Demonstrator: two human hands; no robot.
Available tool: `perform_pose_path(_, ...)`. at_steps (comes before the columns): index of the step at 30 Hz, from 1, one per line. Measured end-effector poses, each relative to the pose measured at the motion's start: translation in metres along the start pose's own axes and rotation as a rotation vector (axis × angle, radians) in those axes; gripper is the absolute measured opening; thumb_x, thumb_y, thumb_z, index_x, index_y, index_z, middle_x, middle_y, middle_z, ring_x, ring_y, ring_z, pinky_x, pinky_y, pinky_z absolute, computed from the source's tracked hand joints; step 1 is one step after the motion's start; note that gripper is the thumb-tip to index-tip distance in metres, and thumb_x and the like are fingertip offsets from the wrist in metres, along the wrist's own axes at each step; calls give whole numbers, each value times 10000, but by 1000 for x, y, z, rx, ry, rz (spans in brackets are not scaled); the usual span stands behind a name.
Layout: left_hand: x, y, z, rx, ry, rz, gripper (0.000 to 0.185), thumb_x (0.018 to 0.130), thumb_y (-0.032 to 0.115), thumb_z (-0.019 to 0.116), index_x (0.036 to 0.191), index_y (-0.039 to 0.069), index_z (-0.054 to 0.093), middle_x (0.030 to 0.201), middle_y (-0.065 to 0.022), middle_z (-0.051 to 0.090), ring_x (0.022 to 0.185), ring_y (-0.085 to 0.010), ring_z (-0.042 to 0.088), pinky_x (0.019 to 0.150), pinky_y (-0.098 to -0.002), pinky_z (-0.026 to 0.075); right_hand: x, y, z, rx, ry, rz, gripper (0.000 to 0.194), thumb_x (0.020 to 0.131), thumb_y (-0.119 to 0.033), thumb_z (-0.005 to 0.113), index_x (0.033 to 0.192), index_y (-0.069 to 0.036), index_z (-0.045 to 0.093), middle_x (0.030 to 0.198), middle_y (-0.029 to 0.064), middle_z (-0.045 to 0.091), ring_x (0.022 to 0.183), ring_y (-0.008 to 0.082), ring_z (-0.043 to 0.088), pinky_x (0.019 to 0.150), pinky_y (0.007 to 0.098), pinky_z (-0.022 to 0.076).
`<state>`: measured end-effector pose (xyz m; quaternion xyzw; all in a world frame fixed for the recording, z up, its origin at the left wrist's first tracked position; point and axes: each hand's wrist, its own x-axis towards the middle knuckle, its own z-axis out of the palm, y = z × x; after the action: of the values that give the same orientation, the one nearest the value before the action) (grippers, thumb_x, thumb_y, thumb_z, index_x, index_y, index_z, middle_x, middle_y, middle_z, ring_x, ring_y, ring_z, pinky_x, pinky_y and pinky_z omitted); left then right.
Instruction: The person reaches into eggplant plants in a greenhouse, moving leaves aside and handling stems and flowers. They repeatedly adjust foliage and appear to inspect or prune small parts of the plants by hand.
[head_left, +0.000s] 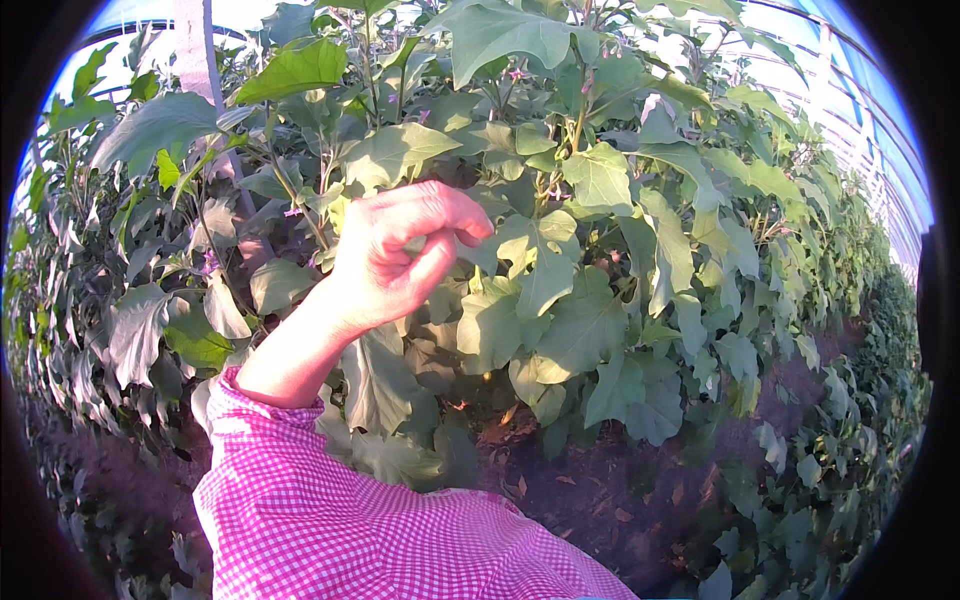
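My left hand (412, 244) is raised in front of a dense row of eggplant plants (577, 322). Its fingers are curled, and the index finger bends over the thumb, their tips close together. Nothing shows between them, but a small thing could be hidden there. Just behind the hand are broad lobed leaves and a leafy stem. A pink-and-white checked sleeve (337, 502) covers the arm below the bare wrist. Small purple flowers (210, 261) hang among the leaves to the left. My right hand is out of view.
A pale upright post (196, 52) stands among the plants at the upper left. Curved greenhouse framing (862, 112) with film arches over the right. Dark soil with dry leaves (600, 495) lies below the foliage. More low plants (810, 480) grow at the lower right.
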<state>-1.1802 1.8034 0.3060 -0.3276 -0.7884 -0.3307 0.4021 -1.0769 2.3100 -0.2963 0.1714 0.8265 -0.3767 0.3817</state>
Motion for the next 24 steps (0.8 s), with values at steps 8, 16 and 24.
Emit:
perform_pose_path(8, 109, -169, -104, -122, 172, -658, 204, 933, 98, 514, 1006, 2, 680, 1029, -68, 692, 982, -158, 658, 909, -313, 536, 27, -29, -21, -112, 303, -295, 312, 887, -196, 681, 1129, -1, 708, 982, 138, 747, 871, 252, 719, 791, 377, 564)
perform_pose_path(16, 99, -368, -102, -413, 843, -821, 213, 829, 9, 518, 1037, 2, 563, 966, -128, 605, 882, -234, 602, 737, -332, 493, -174, -470, -104, 265, -71, -745, 228, 995, -204, 609, 972, 7, 693, 653, 18, 610, 516, 74, 526, 481, 232, 406)
perform_pose_path(24, 109, -415, -151, -265, 495, -998, 646, 780, 137, 799, 1340, 3, 505, 1100, -116, 666, 1004, -206, 602, 962, -428, 421, -317, -746, -32, -259, -291, -1700, 158, 920, -53, 680, 1045, 43, 673, 950, 107, 662, 806, 157, 657, 701, 285, 530)
